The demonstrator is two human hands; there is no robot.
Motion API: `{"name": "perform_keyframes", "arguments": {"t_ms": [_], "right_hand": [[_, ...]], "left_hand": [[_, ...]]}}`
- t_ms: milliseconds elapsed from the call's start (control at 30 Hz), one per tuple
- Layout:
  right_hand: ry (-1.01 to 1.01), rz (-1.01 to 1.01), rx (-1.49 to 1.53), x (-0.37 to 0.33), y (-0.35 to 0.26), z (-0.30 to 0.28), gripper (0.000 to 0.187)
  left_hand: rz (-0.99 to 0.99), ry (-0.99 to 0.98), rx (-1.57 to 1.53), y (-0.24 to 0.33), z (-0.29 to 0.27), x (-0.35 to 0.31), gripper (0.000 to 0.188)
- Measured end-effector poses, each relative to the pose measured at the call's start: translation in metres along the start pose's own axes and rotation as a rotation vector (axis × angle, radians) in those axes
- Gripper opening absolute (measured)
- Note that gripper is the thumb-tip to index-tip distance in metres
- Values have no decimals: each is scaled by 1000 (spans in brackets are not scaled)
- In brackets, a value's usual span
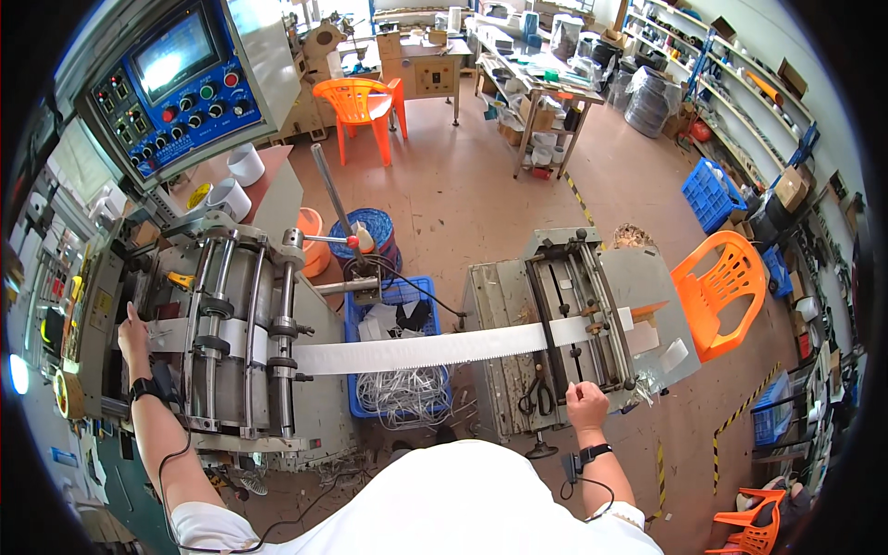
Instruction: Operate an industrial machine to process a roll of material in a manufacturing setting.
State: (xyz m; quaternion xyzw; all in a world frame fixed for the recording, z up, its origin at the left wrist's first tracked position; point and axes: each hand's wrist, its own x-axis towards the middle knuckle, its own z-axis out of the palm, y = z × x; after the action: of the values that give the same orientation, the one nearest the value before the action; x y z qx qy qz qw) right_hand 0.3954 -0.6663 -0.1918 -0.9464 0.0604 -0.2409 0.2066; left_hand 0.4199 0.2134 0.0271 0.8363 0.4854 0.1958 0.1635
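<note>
A long white strip with a toothed lower edge [416,351] runs from the roller machine [250,277] on my left, over a gap, to the smaller machine [504,296] on my right. My left hand [134,335] is at the far left of the roller machine, beside the strip's left end. Its thumb points up and its other fingers are mostly hidden. My right hand [586,405] is closed, fingers curled, at the near edge of the right machine. What it holds, if anything, is hidden. Black-handled scissors [536,396] lie just left of it.
Below the strip stands a blue crate [350,319] with white scraps. A blue control panel [176,88] hangs at upper left. Behind the gap are a metal post [331,190] and a blue-lined bin [375,227]. An orange chair [726,287] stands at right. Cables trail from both wrists.
</note>
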Motion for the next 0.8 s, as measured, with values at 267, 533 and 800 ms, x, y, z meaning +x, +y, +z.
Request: {"name": "perform_keyframes", "arguments": {"t_ms": [267, 533, 800], "right_hand": [[-9, 10, 15, 0, -2, 1, 22], [-14, -14, 27, -5, 8, 7, 26], [-94, 16, 33, -2, -1, 2, 30]], "left_hand": [[419, 114, 64, 11, 8, -19, 30], [386, 35, 79, 12, 3, -33, 24], [99, -20, 105, -15, -1, -28, 23]]}}
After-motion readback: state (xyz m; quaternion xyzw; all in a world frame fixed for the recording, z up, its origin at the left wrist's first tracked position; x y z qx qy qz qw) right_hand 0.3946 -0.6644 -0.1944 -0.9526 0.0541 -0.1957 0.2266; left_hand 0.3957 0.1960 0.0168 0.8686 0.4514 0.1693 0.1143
